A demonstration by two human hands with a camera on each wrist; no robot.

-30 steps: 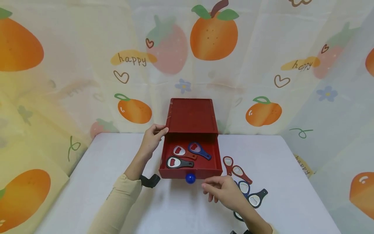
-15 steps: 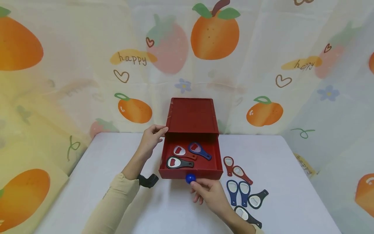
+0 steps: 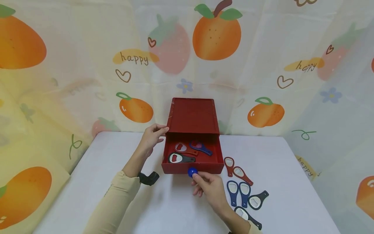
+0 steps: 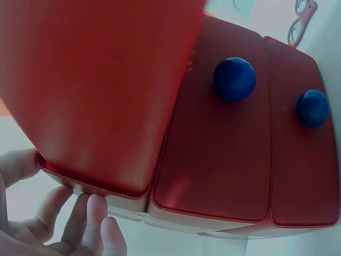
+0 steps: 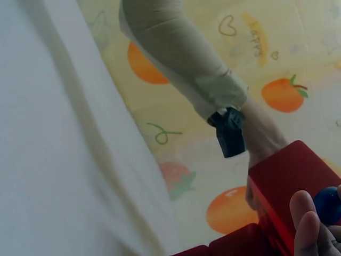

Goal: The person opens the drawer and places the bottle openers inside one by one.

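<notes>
Head view: red drawer (image 3: 205,168) part-way out of the red cabinet (image 3: 193,115), three bottle openers (image 3: 188,159) lying inside; we judge the step in hand to be sliding it shut.
Blue knob (image 3: 192,171): clamped between thumb and fingers of the right hand (image 3: 211,190).
Left hand (image 3: 149,141): grips the cabinet's upper left corner, bracing it, we think.
Drawer run: next calls, by our reading, for a steady straight push with that brace held.
Loose openers (image 3: 244,201): six, on the white table (image 3: 277,169), right of the drawer.
Drawer front: farther in than half a second ago, knob with it; left hold unchanged.
</notes>
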